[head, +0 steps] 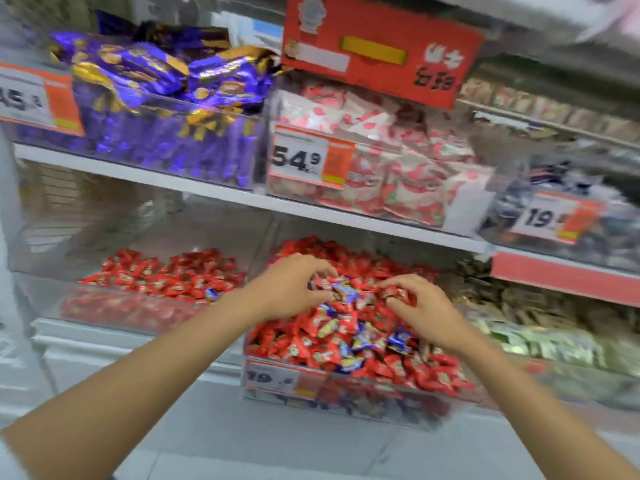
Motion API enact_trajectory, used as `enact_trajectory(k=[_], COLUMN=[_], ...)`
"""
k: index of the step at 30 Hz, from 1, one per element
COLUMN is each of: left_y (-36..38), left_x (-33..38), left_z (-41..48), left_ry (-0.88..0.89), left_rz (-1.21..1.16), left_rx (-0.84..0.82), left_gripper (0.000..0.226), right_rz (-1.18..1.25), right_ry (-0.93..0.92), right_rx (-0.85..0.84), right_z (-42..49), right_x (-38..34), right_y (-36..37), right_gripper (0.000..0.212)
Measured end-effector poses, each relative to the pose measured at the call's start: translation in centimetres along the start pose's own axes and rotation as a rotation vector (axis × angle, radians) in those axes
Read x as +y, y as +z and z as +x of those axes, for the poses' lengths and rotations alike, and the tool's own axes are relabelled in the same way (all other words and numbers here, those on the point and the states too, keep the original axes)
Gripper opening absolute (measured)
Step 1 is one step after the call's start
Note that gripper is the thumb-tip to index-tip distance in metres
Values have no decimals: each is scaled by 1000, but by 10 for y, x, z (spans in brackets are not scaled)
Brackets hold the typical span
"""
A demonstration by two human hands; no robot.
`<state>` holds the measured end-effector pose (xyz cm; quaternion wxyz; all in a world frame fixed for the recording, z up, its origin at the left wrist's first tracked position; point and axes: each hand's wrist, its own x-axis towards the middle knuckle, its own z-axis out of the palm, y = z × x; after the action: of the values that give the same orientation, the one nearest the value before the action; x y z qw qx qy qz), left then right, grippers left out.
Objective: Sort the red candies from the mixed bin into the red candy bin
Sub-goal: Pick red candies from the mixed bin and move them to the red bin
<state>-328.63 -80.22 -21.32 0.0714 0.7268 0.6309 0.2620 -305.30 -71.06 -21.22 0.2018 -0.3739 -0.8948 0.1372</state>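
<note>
Both arms are reaching in over the mixed bin (pixel 381 393), the clear tub at the centre of the lower shelf with a "19" price tag (pixel 273 377) on its front wall. It's heaped with red candies (pixel 398 368), and blue candies (pixel 360 341) are scattered through the pile. The left hand (pixel 287 287) is down on the back of the heap, fingers curled over the wrappers; with this blur I can't tell whether it actually has one in its grasp. The right hand (pixel 420 306) is just beside it, the two hands near each other but apart, and its thumb and fingers are pinching into a cluster of red candies at the top of the pile. Over to the left, right next door on the same shelf, sits the red candy bin (pixel 114 306), another clear tub, holding a low layer of red wrappers. To the right of the mixed bin there's a tub of greenish packets (pixel 540 337). Up on the shelf above: purple and gold packets (pixel 156 98) on the left, pink-and-white packets (pixel 381 161) behind a "54.9" tag (pixel 301 157), and a big red sign (pixel 377 46) hanging over them.
</note>
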Motion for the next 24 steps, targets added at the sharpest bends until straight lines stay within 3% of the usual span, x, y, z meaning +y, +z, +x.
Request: enact_trajectory(k=[5,10,16,21,24], left_y=[35,46,45,44,49], left_x=[9,-10,-11,-6,0], left_z=[32,47,48,55,74], left_ry=[-30,-119,-124,-181,-152], left_rz=[314,354,199,209,200], left_rx=[-41,-190,-93,87,138], left_gripper=[53,79,35,30,40], right_rz=[52,-14,-122,-32,43], right_ry=[47,55,112,-32,-61], right_rx=[66,75,-171,-88,-19], right_z=[-11,30,73,70,58], right_x=[40,56,58,53,52], right_y=[-5,7,38,39,24], right_gripper=[28,43,71,24,19])
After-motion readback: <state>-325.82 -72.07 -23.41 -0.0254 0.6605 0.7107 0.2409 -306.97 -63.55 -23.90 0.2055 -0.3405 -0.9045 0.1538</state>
